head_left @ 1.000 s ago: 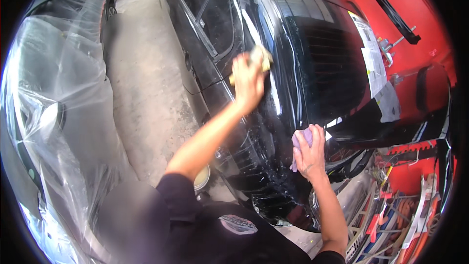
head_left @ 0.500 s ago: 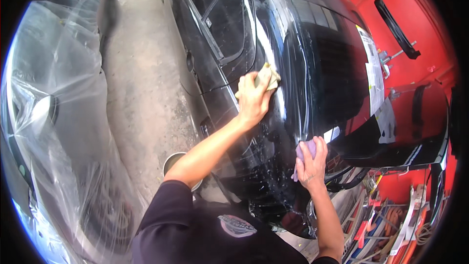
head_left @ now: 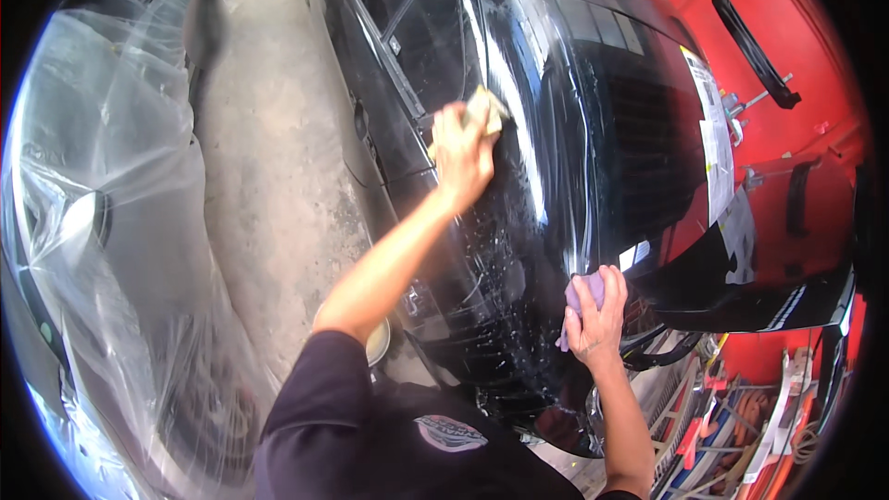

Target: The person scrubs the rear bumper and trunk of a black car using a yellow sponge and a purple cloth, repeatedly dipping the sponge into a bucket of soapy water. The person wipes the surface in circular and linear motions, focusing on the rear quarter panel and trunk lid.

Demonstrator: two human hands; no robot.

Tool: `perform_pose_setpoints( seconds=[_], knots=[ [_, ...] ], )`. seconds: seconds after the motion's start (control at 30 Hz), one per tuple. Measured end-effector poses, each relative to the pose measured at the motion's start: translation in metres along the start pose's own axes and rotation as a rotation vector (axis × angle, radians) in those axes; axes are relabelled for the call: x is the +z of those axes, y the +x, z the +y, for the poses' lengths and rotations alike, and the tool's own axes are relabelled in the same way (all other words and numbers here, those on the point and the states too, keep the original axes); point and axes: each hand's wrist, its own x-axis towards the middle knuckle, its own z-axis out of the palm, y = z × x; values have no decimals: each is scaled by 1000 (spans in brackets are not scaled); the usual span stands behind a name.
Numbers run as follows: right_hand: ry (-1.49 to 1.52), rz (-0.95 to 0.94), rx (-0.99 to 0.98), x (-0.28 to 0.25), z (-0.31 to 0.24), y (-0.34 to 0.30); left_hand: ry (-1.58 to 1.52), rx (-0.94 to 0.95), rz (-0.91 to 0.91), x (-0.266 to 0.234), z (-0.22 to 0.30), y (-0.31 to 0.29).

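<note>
The left hand (head_left: pixel 462 159) clamps its fingers on yellow cloth (head_left: pixel 484 113), the right hand (head_left: pixel 596 324) on purple cloth (head_left: pixel 583 293); light, even pressure suits that glossy car (head_left: pixel 556 194).

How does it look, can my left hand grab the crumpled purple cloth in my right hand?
Probably not as things stand: your left hand holds a pale yellow, soft-looking pad, and your right hand grips the crumpled purple cloth.
</note>
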Motion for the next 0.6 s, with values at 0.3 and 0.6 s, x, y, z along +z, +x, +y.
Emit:
perform_pose_setpoints(
  seconds=[0.3, 0.6],
  knots=[
    [10, 10, -3, 4, 2, 2, 35, -178, -2, -4, 1, 21],
    [11, 20, -19, 3, -1, 8, 132, -204, 52, 8, -26, 91]
  ],
)
